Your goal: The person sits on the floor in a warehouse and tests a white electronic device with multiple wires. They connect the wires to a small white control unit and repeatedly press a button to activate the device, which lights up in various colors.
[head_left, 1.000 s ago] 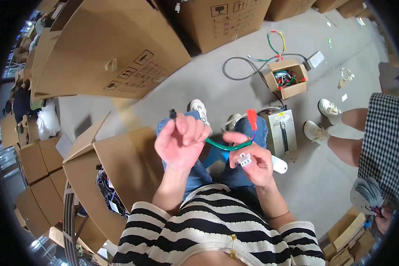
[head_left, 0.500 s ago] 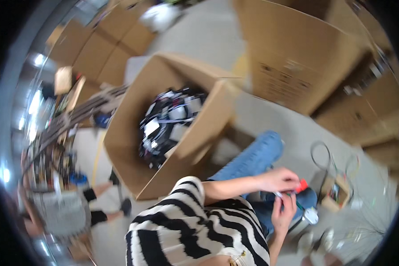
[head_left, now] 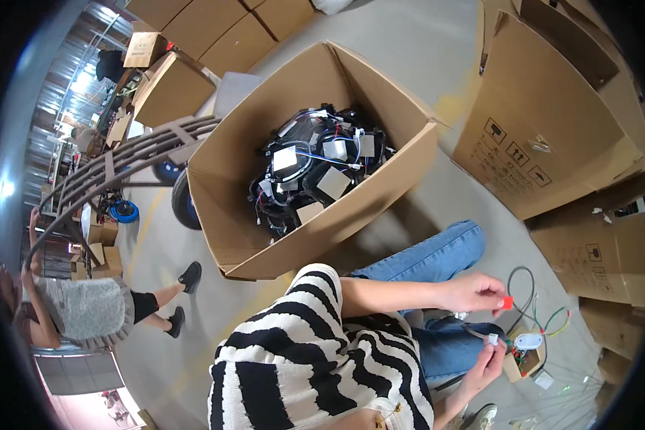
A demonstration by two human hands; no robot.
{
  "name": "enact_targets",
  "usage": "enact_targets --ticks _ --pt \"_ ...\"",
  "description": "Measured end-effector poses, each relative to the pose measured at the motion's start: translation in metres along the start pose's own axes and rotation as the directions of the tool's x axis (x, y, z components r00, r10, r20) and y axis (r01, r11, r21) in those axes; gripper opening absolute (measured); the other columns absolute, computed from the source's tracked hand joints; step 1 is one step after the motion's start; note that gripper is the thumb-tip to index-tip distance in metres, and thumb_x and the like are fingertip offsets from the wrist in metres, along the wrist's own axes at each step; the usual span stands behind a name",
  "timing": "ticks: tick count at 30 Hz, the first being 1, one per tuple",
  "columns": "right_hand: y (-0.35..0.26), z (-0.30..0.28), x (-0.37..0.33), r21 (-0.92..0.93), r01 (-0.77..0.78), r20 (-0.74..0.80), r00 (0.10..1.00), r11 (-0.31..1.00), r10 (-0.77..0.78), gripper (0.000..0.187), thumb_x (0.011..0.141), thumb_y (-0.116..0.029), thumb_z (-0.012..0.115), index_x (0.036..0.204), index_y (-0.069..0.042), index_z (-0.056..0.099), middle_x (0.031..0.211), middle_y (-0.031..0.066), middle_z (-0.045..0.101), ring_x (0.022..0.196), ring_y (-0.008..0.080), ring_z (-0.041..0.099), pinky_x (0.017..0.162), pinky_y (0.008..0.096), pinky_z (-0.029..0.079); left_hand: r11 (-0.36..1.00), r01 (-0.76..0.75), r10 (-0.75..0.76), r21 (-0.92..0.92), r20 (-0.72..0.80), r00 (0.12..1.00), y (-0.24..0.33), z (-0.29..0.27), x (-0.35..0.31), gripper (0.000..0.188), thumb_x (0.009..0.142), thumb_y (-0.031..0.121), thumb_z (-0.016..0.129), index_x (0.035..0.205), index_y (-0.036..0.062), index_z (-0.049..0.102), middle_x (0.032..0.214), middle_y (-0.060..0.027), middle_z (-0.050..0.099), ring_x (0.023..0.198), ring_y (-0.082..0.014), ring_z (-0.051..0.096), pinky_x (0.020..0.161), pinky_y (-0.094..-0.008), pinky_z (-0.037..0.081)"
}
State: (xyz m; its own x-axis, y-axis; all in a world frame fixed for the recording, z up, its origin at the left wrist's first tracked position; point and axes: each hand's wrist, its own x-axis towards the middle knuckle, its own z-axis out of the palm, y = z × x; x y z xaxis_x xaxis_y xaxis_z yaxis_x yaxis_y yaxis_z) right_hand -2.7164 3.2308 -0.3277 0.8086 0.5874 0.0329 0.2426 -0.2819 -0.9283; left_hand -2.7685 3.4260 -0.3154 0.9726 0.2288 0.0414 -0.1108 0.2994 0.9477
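My left hand (head_left: 476, 292) is closed, its fingertips pinching a small red plastic piece (head_left: 507, 302). Just below it, my right hand (head_left: 486, 364) pinches a small white connector (head_left: 492, 339), with a dark cable (head_left: 473, 329) running from beside it over my jeans. The two hands are apart. Beyond the right hand, a white rounded device (head_left: 529, 341) sits over a small carton (head_left: 512, 368) of wired parts. Coloured wires and a looped grey cable (head_left: 521, 270) lie near it on the floor.
A large open carton (head_left: 315, 247) holds several black parts (head_left: 315, 165) with wires and white pads. Tall cartons (head_left: 545, 129) stand at the right. At the left, a person (head_left: 86, 308) grips a metal-framed cart (head_left: 122, 165). Stacked boxes (head_left: 201, 29) are behind.
My hands have drawn apart; the red piece stays in the left and the white connector now shows plainly in the right. The view has shifted, and the person at left shows more fully.
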Motion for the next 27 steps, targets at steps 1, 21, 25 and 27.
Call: enact_targets --ticks 1,21,25,27 --pt "-0.001 -0.003 0.000 -0.044 -0.031 0.012 0.999 0.999 0.032 0.016 0.082 -0.013 0.043 0.078 0.002 0.048 0.081 0.0090 0.049 0.069 0.0154 0.045 0.062 0.0259 0.036 0.999 0.022 -0.025 0.040 0.078 0.997 -0.002 0.001 -0.002 0.015 0.080 0.017 0.049 0.079 0.0025 0.054 0.064 0.0004 0.055 0.055 -0.0080 0.045 0.050 -0.0242 0.037" --pt "-0.026 -0.008 0.006 -0.155 0.042 0.100 0.995 0.987 -0.027 0.003 0.072 0.001 0.052 0.074 0.002 0.050 0.070 0.0119 0.050 0.059 0.0230 0.049 0.054 0.0283 0.040 0.947 0.095 -0.206 0.308 0.353 0.912 -0.021 -0.001 -0.004 0.015 0.075 0.017 0.058 0.074 0.0027 0.053 0.060 -0.0037 0.052 0.055 -0.0096 0.046 0.050 -0.0249 0.037" --pt "-0.024 -0.022 0.008 -0.049 0.095 0.114 0.990 0.994 -0.089 0.005 0.071 0.003 0.054 0.074 0.003 0.050 0.071 0.0115 0.051 0.050 0.0176 0.047 0.045 0.0245 0.037 0.943 0.219 -0.304 0.252 0.382 0.873 -0.012 0.009 0.004 0.009 0.078 0.011 0.055 0.079 0.0022 0.054 0.065 0.0011 0.052 0.059 -0.0056 0.044 0.052 -0.0209 0.036" --pt "-0.020 -0.030 0.002 -0.101 0.070 0.052 0.997 0.992 -0.065 0.008 0.070 0.003 0.055 0.074 0.002 0.050 0.072 0.0110 0.051 0.050 0.0184 0.048 0.045 0.0249 0.039 0.935 0.294 -0.351 0.201 0.387 0.853 -0.016 0.011 0.007 0.007 0.078 0.010 0.054 0.078 0.0026 0.054 0.064 0.0014 0.051 0.059 -0.0042 0.044 0.052 -0.0197 0.036"
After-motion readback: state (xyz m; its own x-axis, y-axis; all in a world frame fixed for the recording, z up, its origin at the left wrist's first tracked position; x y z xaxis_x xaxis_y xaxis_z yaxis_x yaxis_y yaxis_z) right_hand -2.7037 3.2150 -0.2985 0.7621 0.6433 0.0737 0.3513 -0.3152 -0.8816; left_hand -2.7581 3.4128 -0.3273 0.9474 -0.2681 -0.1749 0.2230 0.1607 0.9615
